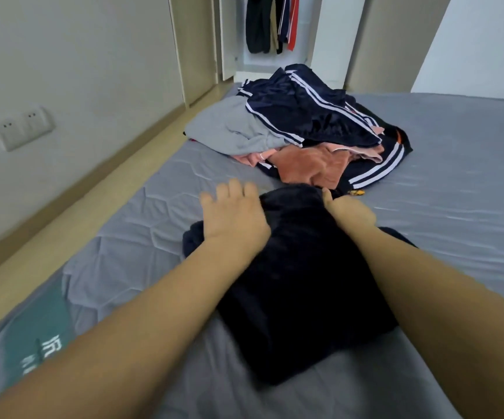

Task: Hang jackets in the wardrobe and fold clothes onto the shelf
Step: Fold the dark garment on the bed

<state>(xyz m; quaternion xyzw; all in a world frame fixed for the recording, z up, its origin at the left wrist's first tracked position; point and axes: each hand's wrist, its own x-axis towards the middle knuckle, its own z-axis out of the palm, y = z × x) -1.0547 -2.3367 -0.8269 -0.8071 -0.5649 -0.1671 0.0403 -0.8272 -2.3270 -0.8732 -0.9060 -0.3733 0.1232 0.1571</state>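
I am working the dark garment [299, 267], which is lying on the grey bed [456, 182] right in front of me, between my forearms. My left hand [232, 213] is resting flat on its left upper edge with the fingers spread straight, so that grip is open and only pressing. My right hand [352, 211] is at the far right corner of the cloth; the thumb is pointing up against the fabric, but the fingers are hidden, so I cannot tell whether that grip is closed on the cloth.

To fold this well, I judge I should be smoothing the fabric flat with the left palm, keeping the edges square, then bringing the far edge toward me in one even fold.

The pile of clothes [305, 125] is sitting further up the bed, just beyond my hands: striped navy pieces over grey and pink ones. Beyond it the wardrobe [314, 34] is standing open, with dark and red hanging garments [270, 22] inside.
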